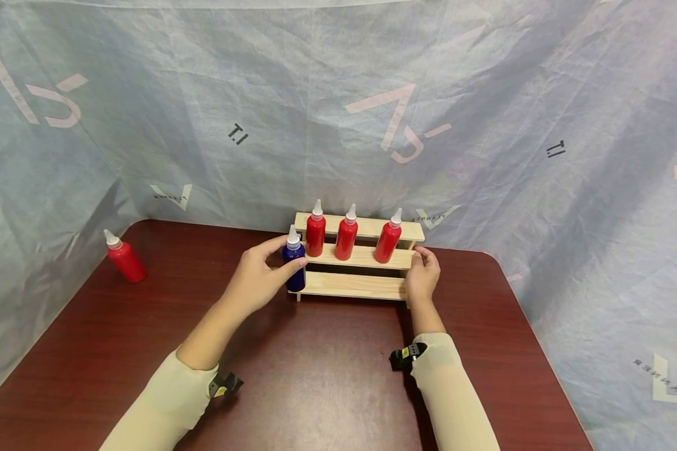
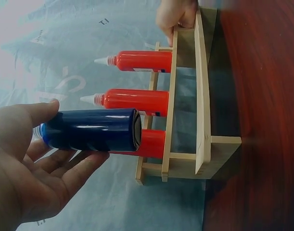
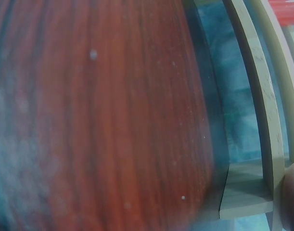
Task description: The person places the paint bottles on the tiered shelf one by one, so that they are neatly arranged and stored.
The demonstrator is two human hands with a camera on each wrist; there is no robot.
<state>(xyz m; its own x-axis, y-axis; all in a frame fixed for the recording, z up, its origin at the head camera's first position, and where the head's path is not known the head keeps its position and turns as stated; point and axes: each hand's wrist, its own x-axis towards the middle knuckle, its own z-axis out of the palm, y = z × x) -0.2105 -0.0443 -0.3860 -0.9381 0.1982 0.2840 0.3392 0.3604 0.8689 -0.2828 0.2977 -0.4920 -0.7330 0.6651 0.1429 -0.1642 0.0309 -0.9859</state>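
Observation:
My left hand (image 1: 257, 276) grips a dark blue squeeze bottle (image 1: 294, 269) with a white pointed nozzle, thumb on one side and fingers on the other. It is upright at the left end of a three-tier wooden rack (image 1: 352, 285). The left wrist view shows the blue bottle (image 2: 91, 129) with its base apart from the shelves. Three red squeeze bottles (image 1: 346, 239) stand in a row on the middle tier. My right hand (image 1: 422, 279) holds the rack's right end with curled fingers; only a bit of a finger (image 3: 292, 197) shows in the right wrist view.
Another red squeeze bottle (image 1: 126, 262) stands apart near the left edge of the dark red-brown table (image 1: 327, 388). Behind the rack and along both sides hangs a grey printed cloth (image 1: 293, 94).

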